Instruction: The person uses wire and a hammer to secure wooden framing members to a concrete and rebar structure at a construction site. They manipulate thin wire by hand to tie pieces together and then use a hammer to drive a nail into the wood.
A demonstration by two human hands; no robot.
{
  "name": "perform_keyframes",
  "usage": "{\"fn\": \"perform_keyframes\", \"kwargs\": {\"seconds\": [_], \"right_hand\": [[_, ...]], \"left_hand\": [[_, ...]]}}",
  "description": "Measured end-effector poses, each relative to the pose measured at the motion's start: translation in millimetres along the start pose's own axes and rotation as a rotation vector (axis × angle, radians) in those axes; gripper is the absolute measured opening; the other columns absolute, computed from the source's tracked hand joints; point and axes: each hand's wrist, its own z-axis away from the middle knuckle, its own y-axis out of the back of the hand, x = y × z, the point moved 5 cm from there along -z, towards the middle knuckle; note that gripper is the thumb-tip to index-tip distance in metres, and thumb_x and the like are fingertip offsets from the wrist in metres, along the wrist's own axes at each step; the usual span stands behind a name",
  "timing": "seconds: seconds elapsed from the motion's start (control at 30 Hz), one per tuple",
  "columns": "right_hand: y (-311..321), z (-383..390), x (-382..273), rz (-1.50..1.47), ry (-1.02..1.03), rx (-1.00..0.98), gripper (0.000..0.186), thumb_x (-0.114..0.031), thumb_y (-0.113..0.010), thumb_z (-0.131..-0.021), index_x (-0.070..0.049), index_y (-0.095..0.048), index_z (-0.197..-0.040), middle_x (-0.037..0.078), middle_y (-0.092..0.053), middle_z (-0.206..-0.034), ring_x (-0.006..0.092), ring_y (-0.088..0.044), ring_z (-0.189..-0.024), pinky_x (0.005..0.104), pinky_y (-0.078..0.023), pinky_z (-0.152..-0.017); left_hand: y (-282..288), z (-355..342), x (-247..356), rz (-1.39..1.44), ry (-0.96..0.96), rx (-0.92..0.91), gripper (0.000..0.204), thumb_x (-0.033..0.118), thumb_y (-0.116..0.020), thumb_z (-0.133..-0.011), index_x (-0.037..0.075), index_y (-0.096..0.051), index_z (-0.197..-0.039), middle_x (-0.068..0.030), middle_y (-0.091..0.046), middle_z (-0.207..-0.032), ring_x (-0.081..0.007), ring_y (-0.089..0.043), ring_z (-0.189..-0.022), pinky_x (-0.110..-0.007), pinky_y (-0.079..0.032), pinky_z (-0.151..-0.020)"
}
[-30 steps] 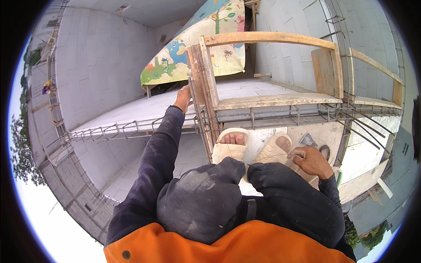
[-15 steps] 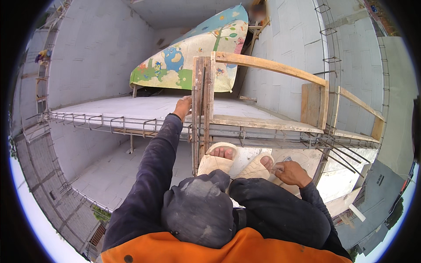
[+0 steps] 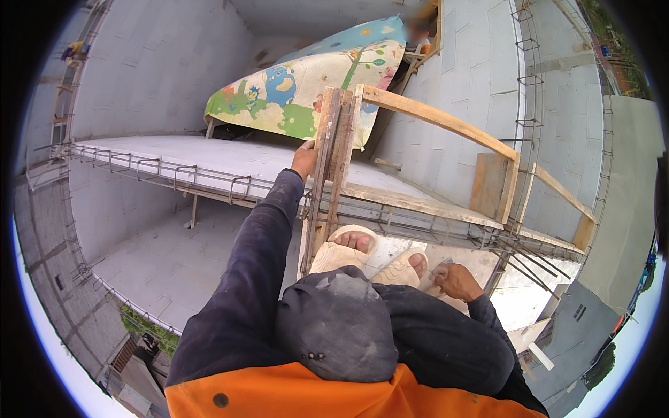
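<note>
1. Left: rebar cage [image 3: 150, 165] runs across along the wall top, passing the wooden upright [image 3: 336, 132].
2. Left hand [image 3: 304, 160] on the upright's left edge, arm stretched out; fingertips hidden, can't tell if clamped.
3. Upright stands at the left end of the timber frame, just beyond the left sandal [image 3: 341, 259]; it blocks part of the cartoon-print sheet [image 3: 279, 90] behind.
4. Dusty dark cloth [image 3: 338, 327] in front hides much of the legs; orange garment [image 3: 327, 390] below it.
5. Frame to the right: slanting top rail [image 3: 446, 118], bottom board [image 3: 418, 202], short wide plank [image 3: 486, 182] near its right end.
6. Right hand [image 3: 458, 281] just beside the right sandal [image 3: 403, 268]; fingers curled, can't tell if together or clamped on anything.
7. Loose bar ends [image 3: 533, 268] stick out right of it.
8. Footing: pale platform [image 3: 385, 248] under the sandals.
9. Room: roofless, grey block walls left [image 3: 157, 70] and right [image 3: 477, 63]; lower floor [image 3: 181, 268] at left.
</note>
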Motion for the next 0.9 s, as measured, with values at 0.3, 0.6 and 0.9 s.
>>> {"fn": "perform_keyframes", "kwargs": {"seconds": [0.3, 0.6, 0.9], "right_hand": [[34.6, 1.1, 38.1, 0.066, 0.024, 0.219, 0.027, -0.028, -0.059, -0.091, -0.011, -0.078, -0.1, 0.023, -0.076, -0.095, 0.0443, -0.072, -0.093, 0.0529, -0.056, -0.085], [-27.0, -28.0, 68.6, -0.254, -0.017, 0.028, 0.024, -0.024, -0.059, -0.088, -0.008, -0.077, -0.095, 0.013, -0.079, -0.089, 0.0326, -0.076, -0.085, 0.0452, -0.059, -0.081], [-30.4, -42.4, 75.8, -0.245, 0.012, -0.092, 0.025, -0.021, -0.063, -0.087, -0.011, -0.077, -0.105, 0.011, -0.078, -0.093, 0.03, -0.074, -0.091, 0.044, -0.055, -0.083]], "left_hand": [[6.7, -22.4, -11.0, 0.222, -0.074, -0.079, 0.053, 0.04, -0.061, -0.107, 0.007, -0.057, -0.149, -0.01, -0.067, -0.138, -0.0204, -0.064, -0.124, -0.035, -0.049, -0.103], [-8.8, 8.1, 110.9, 0.072, -0.205, -0.227, 0.09, 0.07, -0.047, -0.103, 0.011, -0.03, -0.169, -0.0147, -0.039, -0.169, -0.034, -0.038, -0.155, -0.057, -0.024, -0.125], [-54.4, 11.4, 162.8, -0.11, -0.347, -0.083, 0.089, 0.02, -0.079, -0.09, -0.002, -0.03, -0.161, -0.026, -0.06, -0.136, -0.0278, -0.064, -0.118, -0.039, -0.052, -0.101]]}}
